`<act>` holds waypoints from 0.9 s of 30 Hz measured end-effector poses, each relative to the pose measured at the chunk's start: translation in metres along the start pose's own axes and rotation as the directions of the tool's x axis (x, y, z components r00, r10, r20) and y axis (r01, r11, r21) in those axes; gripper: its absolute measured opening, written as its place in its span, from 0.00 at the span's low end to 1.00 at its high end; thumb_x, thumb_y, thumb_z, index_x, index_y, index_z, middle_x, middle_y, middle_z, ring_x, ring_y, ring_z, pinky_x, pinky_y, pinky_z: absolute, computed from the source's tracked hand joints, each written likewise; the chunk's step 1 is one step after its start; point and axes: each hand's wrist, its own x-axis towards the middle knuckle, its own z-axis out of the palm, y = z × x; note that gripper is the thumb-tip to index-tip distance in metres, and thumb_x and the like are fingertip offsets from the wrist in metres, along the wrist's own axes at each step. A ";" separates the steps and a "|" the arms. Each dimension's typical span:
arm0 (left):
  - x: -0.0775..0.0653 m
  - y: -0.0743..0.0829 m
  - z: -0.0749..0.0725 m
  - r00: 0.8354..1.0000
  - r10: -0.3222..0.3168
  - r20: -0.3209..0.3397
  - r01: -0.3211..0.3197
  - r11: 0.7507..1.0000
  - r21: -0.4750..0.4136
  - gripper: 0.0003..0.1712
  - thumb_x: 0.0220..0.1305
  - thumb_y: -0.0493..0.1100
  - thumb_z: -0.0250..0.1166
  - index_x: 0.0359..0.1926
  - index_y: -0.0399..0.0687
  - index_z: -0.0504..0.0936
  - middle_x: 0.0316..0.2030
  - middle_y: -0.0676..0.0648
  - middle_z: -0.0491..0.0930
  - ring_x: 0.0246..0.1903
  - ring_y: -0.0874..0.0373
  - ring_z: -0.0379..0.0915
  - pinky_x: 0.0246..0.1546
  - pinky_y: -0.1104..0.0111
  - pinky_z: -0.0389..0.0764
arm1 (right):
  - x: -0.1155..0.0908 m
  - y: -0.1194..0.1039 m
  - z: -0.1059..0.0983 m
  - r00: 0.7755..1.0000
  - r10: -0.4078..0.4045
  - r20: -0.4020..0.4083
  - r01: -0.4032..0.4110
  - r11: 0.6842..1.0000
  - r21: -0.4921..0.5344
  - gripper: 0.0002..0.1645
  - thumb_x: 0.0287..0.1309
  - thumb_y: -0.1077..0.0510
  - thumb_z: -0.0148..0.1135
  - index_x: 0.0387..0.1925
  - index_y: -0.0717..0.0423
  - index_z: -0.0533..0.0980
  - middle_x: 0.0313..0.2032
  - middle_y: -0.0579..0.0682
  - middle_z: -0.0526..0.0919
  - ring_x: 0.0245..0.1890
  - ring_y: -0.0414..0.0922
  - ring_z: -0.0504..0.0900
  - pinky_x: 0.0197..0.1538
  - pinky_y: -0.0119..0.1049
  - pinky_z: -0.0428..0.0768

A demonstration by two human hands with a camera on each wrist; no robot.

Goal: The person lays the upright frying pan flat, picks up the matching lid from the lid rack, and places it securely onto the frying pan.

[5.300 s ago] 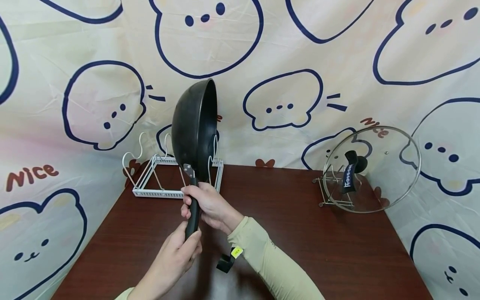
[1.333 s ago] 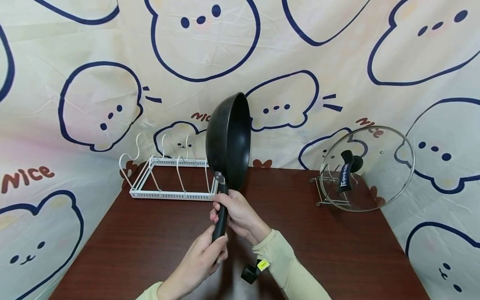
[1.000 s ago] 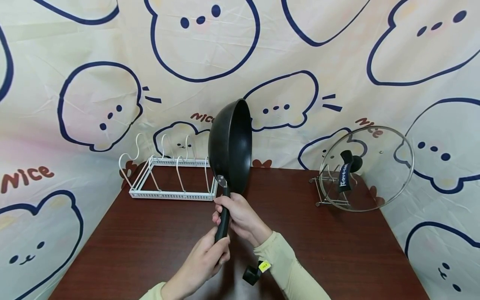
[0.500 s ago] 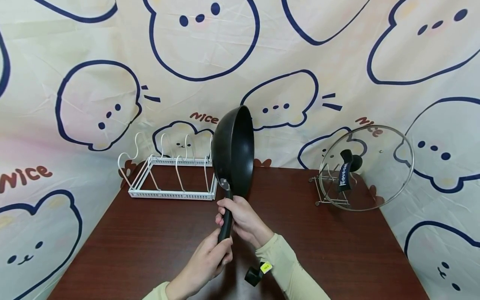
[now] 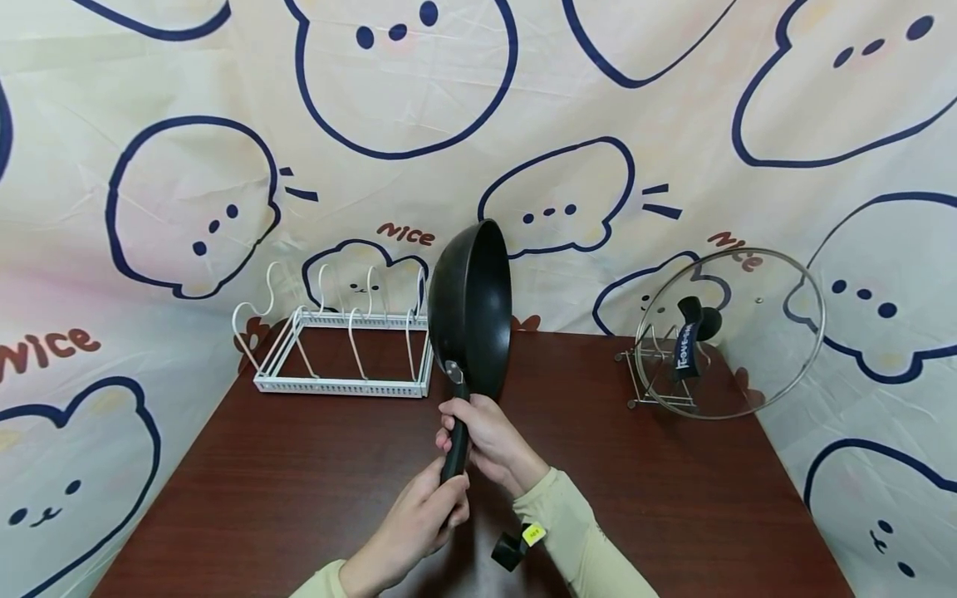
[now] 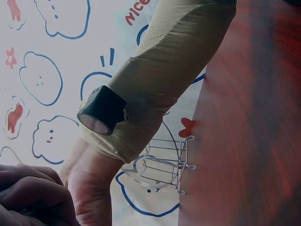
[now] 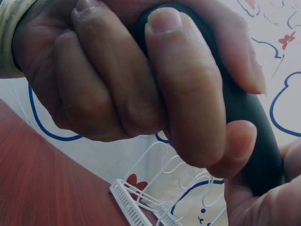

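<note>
A deep black wok [image 5: 467,307] is held up on its side in the head view, its open side facing right. My right hand [image 5: 489,440] grips its long black handle [image 7: 256,141] close to the metal joint. Lower down, my left hand [image 5: 419,519] wraps round the handle's end. Just left of the wok stands a white wire rack [image 5: 340,387] with curved hooks, its right end close beside the wok's body. In the right wrist view, curled fingers surround the handle, and the rack [image 7: 127,200] shows behind them.
A glass lid [image 5: 803,365] with a black knob stands tilted on a small metal wire stand [image 5: 635,386] at the table's back right. The dark red-brown table [image 5: 314,498] ends at a patterned cloth wall. A small black camera [image 5: 510,550] hangs at my right wrist.
The wok has moved right from over the white rack to beside it, then lowered steadily towards me over the last second. Both hands keep their grip on the handle; rack and lid stay put.
</note>
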 end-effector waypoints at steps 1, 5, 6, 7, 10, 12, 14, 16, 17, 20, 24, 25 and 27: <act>0.000 -0.001 0.000 1.000 -0.003 0.000 0.003 1.000 -0.005 0.13 0.79 0.43 0.52 0.41 0.36 0.66 0.21 0.52 0.68 0.10 0.65 0.54 0.12 0.76 0.58 | 0.000 0.000 -0.001 1.000 0.001 -0.002 -0.001 1.000 -0.001 0.07 0.71 0.59 0.54 0.39 0.58 0.66 0.21 0.44 0.76 0.20 0.36 0.81 0.31 0.26 0.83; 0.002 -0.002 0.001 1.000 -0.010 0.001 0.010 1.000 -0.018 0.13 0.79 0.43 0.52 0.42 0.36 0.66 0.21 0.52 0.68 0.10 0.65 0.54 0.12 0.77 0.58 | 0.000 0.002 -0.003 1.000 -0.005 -0.008 0.005 1.000 -0.004 0.08 0.70 0.59 0.54 0.35 0.58 0.68 0.20 0.44 0.76 0.19 0.36 0.80 0.30 0.26 0.83; 0.002 -0.003 0.001 1.000 -0.011 0.004 0.011 1.000 -0.020 0.13 0.79 0.43 0.52 0.42 0.36 0.66 0.21 0.52 0.68 0.10 0.65 0.54 0.12 0.77 0.58 | 0.000 0.003 -0.004 1.000 -0.008 -0.010 0.008 1.000 -0.004 0.08 0.70 0.59 0.55 0.34 0.57 0.68 0.20 0.44 0.77 0.19 0.36 0.80 0.30 0.26 0.83; 0.003 -0.003 0.001 1.000 -0.012 0.008 0.012 1.000 -0.023 0.13 0.79 0.43 0.52 0.42 0.36 0.66 0.21 0.52 0.68 0.10 0.65 0.54 0.12 0.77 0.58 | 0.000 0.003 -0.004 1.000 -0.010 -0.011 0.010 1.000 -0.004 0.09 0.70 0.59 0.55 0.34 0.57 0.68 0.20 0.44 0.77 0.19 0.36 0.80 0.30 0.26 0.83; 0.004 -0.004 0.001 1.000 -0.015 0.020 0.016 0.999 -0.034 0.12 0.78 0.44 0.52 0.41 0.37 0.66 0.21 0.52 0.67 0.10 0.65 0.54 0.12 0.76 0.57 | 0.000 0.004 -0.007 1.000 -0.015 -0.017 0.015 1.000 -0.001 0.08 0.70 0.59 0.55 0.35 0.58 0.68 0.20 0.44 0.77 0.19 0.36 0.80 0.31 0.26 0.83; 0.005 -0.004 0.001 0.999 -0.015 0.028 0.016 0.999 -0.045 0.12 0.78 0.44 0.52 0.41 0.38 0.66 0.21 0.52 0.67 0.10 0.65 0.54 0.11 0.76 0.57 | -0.001 0.004 -0.008 1.000 -0.017 -0.020 0.017 1.000 -0.001 0.08 0.70 0.58 0.56 0.36 0.58 0.68 0.21 0.44 0.77 0.20 0.36 0.81 0.32 0.27 0.84; 0.006 -0.004 0.001 0.999 -0.010 0.038 0.012 0.998 -0.054 0.11 0.78 0.44 0.52 0.41 0.38 0.66 0.21 0.52 0.67 0.10 0.65 0.54 0.11 0.77 0.57 | -0.001 0.004 -0.009 1.000 -0.017 -0.023 0.017 1.000 -0.003 0.08 0.71 0.58 0.56 0.37 0.58 0.67 0.21 0.44 0.78 0.20 0.36 0.81 0.34 0.27 0.85; 0.007 -0.004 0.001 0.999 -0.007 0.051 0.011 0.998 -0.065 0.11 0.78 0.43 0.52 0.41 0.38 0.66 0.21 0.52 0.67 0.10 0.66 0.54 0.11 0.77 0.57 | -0.001 0.005 -0.011 1.000 -0.015 -0.024 0.015 1.000 -0.004 0.08 0.71 0.58 0.56 0.37 0.58 0.68 0.21 0.44 0.78 0.21 0.36 0.82 0.34 0.27 0.85; 0.007 -0.005 0.001 0.998 -0.006 0.057 0.010 0.998 -0.069 0.11 0.78 0.43 0.51 0.41 0.39 0.65 0.21 0.52 0.67 0.10 0.66 0.54 0.11 0.77 0.57 | -0.001 0.005 -0.012 1.000 -0.014 -0.025 0.014 1.000 -0.003 0.09 0.71 0.58 0.56 0.37 0.58 0.68 0.21 0.44 0.78 0.21 0.36 0.82 0.35 0.27 0.85; 0.008 -0.005 0.001 0.997 -0.002 0.075 0.008 0.997 -0.082 0.10 0.78 0.42 0.51 0.42 0.38 0.65 0.22 0.53 0.67 0.10 0.67 0.54 0.11 0.77 0.57 | -0.001 0.006 -0.013 1.000 -0.018 -0.023 0.018 1.000 0.007 0.09 0.71 0.58 0.56 0.38 0.59 0.68 0.21 0.44 0.78 0.21 0.36 0.83 0.35 0.28 0.86; 0.008 -0.005 0.001 0.995 0.011 0.097 -0.001 0.995 -0.099 0.09 0.78 0.41 0.49 0.43 0.38 0.65 0.22 0.53 0.66 0.09 0.68 0.53 0.11 0.78 0.57 | -0.003 0.005 -0.015 0.999 -0.041 -0.020 0.042 0.999 0.020 0.10 0.72 0.59 0.57 0.43 0.59 0.66 0.23 0.44 0.77 0.21 0.36 0.84 0.36 0.29 0.87; 0.009 -0.005 0.001 0.995 0.015 0.102 -0.004 0.995 -0.104 0.08 0.78 0.41 0.48 0.43 0.38 0.65 0.22 0.53 0.66 0.09 0.69 0.53 0.11 0.78 0.57 | -0.003 0.005 -0.016 0.999 -0.048 -0.020 0.049 0.999 0.022 0.10 0.72 0.59 0.57 0.43 0.59 0.66 0.23 0.44 0.77 0.22 0.37 0.85 0.36 0.29 0.88; 0.008 -0.005 0.001 0.993 0.020 0.115 -0.007 0.994 -0.112 0.08 0.78 0.41 0.48 0.43 0.39 0.66 0.22 0.53 0.66 0.09 0.69 0.53 0.11 0.79 0.57 | -0.003 0.005 -0.016 0.998 -0.063 -0.020 0.064 0.998 0.022 0.09 0.72 0.59 0.57 0.43 0.59 0.66 0.23 0.44 0.78 0.22 0.37 0.85 0.36 0.30 0.88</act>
